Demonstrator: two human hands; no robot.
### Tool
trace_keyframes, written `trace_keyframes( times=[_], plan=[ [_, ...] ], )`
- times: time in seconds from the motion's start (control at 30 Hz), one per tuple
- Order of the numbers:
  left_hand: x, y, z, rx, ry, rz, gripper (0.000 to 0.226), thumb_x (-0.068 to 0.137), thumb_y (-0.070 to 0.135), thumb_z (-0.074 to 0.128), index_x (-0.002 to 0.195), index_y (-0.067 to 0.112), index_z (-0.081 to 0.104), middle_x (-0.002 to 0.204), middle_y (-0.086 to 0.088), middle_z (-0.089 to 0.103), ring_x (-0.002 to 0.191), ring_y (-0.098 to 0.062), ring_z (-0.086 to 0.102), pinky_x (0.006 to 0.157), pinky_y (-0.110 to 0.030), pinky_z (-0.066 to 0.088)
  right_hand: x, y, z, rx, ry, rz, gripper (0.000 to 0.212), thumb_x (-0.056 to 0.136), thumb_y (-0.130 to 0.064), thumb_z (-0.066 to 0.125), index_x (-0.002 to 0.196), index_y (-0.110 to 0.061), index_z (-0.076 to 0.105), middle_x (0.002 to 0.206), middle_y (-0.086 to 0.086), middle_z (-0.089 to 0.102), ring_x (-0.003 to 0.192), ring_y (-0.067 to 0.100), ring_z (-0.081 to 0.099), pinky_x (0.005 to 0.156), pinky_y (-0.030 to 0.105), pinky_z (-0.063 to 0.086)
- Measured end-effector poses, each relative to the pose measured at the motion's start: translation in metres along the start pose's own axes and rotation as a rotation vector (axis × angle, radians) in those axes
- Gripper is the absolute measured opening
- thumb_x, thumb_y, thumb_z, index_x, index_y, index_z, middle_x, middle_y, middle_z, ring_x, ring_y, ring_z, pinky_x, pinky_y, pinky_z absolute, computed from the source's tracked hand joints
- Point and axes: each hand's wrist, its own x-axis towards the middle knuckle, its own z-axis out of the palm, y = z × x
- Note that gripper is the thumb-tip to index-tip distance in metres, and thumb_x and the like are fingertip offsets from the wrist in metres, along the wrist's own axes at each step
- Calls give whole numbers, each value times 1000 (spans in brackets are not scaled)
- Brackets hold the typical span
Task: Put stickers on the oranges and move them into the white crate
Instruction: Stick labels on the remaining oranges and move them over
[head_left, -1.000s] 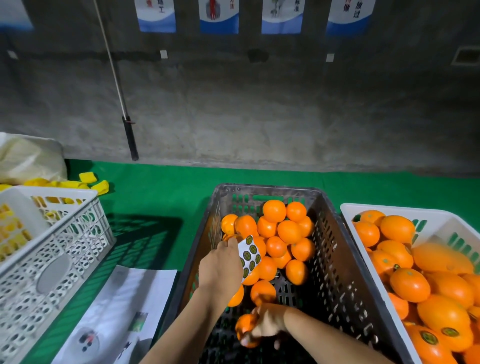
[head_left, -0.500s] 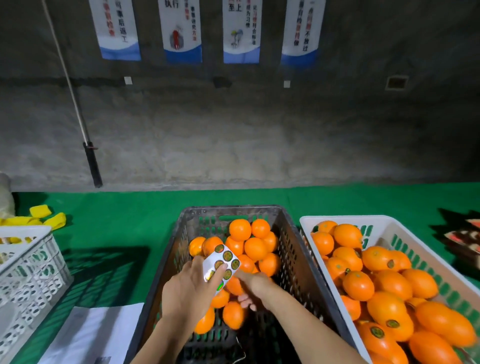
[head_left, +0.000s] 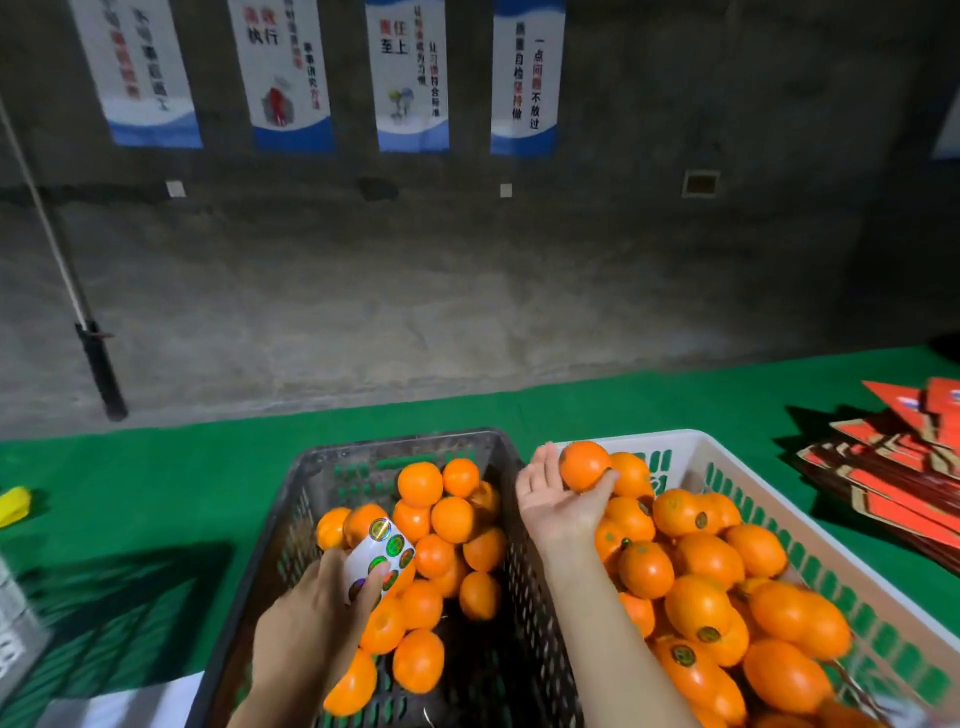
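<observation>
The right hand (head_left: 558, 499) is palm-up over the near-left corner of the white crate (head_left: 727, 467), with one orange (head_left: 584, 466) sitting at its fingertips, thumb curled against the fruit's lower side so it's loosely cupped rather than squeezed. Can't see a sticker on that orange from this angle. The left hand (head_left: 311, 623) is down over the dark crate (head_left: 322, 467), fingers and thumb pinching a curled white sticker sheet (head_left: 382, 556) with round green and shiny labels on it. The dark crate is maybe half full of plain oranges piled toward the middle and back. The white crate sits right beside it, touching on the right, and it's heaped with oranges, several showing round green stickers on top. Both crates rest on a green mat (head_left: 156, 493). Off to the far right there's a fanned stack of red cards (head_left: 904, 467), and a yellow bit (head_left: 13, 504) at the left edge.
</observation>
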Motion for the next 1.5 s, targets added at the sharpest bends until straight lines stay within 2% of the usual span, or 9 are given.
trace_keyframes(
  times=[0.27,0.4,0.5,0.6,0.97,1.07,1.2,1.3,1.5],
  plan=[
    [-1,-3,3,59,-57,60,46,87,77,38,81,31,34,69,7,45,61,-16,51,52,-31,40,-2,-4,-2,-13,127,-224,80,93,-73,37,152,-20,30,134,17,57,117,37,60,95,46,48],
    [-2,-2,0,100,-107,67,46,89,77,34,85,31,34,76,6,51,75,-14,62,59,-32,46,-13,32,-1,-1069,-55,-370,27,103,-31,49,125,-18,60,103,5,70,86,26,67,68,34,52],
    [-3,-3,-5,126,-149,70,39,92,73,34,94,34,35,93,6,63,84,-15,65,64,-32,50,-20,52,-14,-1903,-609,-479,23,101,-26,54,120,-26,68,115,-6,68,105,12,62,90,31,52],
    [-4,-3,-8,132,-188,81,37,95,68,33,110,36,41,103,7,65,90,-17,66,71,-33,53,-25,61,-26,-2226,-980,-436,35,102,-30,53,137,-31,58,131,-7,59,116,10,53,96,27,45],
    [-7,1,-9,133,-190,79,39,101,60,20,107,31,46,93,4,65,85,-18,66,71,-33,53,-34,79,-37,-2252,-974,-512,26,104,-36,50,115,-26,70,105,-5,71,88,13,59,71,34,47],
    [-8,0,-6,140,-177,75,39,102,58,17,93,29,42,78,4,60,79,-18,66,65,-33,49,-33,78,-40,-2254,-972,-458,22,102,-36,53,107,-24,71,100,-4,70,85,15,59,74,43,48],
    [-7,-4,-1,138,-179,15,37,104,53,19,92,28,42,87,3,67,84,-20,68,67,-32,49,-32,80,-43,-2144,-941,-310,20,101,-30,56,101,-18,72,104,-7,70,93,7,61,81,33,51],
    [-5,-7,1,145,-154,-23,36,105,48,21,91,25,44,83,2,68,80,-23,68,66,-34,52,-30,80,-41,-1873,-768,-194,14,100,-20,60,94,-15,72,94,-5,70,82,3,61,74,19,48],
    [-4,-9,-2,177,-83,-81,38,105,48,19,90,25,45,82,1,69,73,-21,68,58,-31,48,-14,73,-48,-1719,-142,92,13,97,-18,62,103,-8,69,87,9,65,75,19,60,54,27,46]
  ],
)
